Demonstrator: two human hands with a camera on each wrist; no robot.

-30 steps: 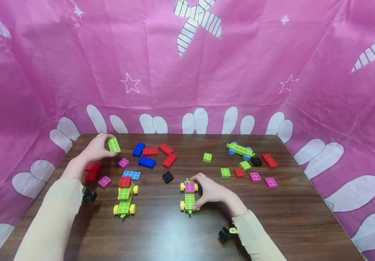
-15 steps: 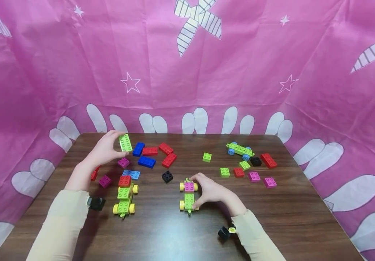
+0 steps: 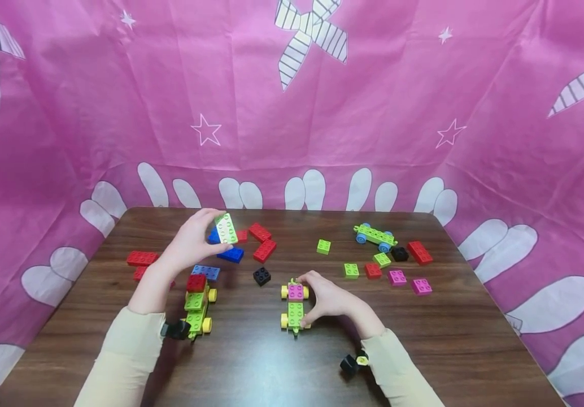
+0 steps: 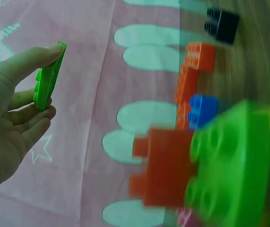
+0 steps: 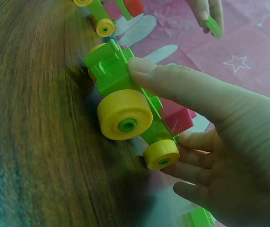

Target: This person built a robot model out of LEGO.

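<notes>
My left hand (image 3: 209, 230) is raised over the table's back left and pinches a light green two-by-four brick (image 3: 226, 228) by its edges. The left wrist view shows that brick (image 4: 48, 79) edge-on between thumb and fingertips. My right hand (image 3: 308, 301) grips a green car with yellow wheels (image 3: 295, 308) at the table's middle, with a pink brick (image 3: 296, 291) on its front. In the right wrist view my fingers (image 5: 172, 80) curl over this car (image 5: 125, 94). A second yellow-wheeled car (image 3: 196, 305), stacked with green and red bricks, stands under my left forearm.
Blue and red bricks (image 3: 264, 250) and a black brick (image 3: 261, 276) lie behind the cars. Red bricks (image 3: 142, 258) sit at the left edge. A green chassis with blue wheels (image 3: 374, 235) and several small bricks lie at the right. Pink cloth (image 3: 292, 113) walls the table.
My left hand has carried the green brick to the right, from the table's left side towards the blue and red bricks. The right hand and its car have stayed put.
</notes>
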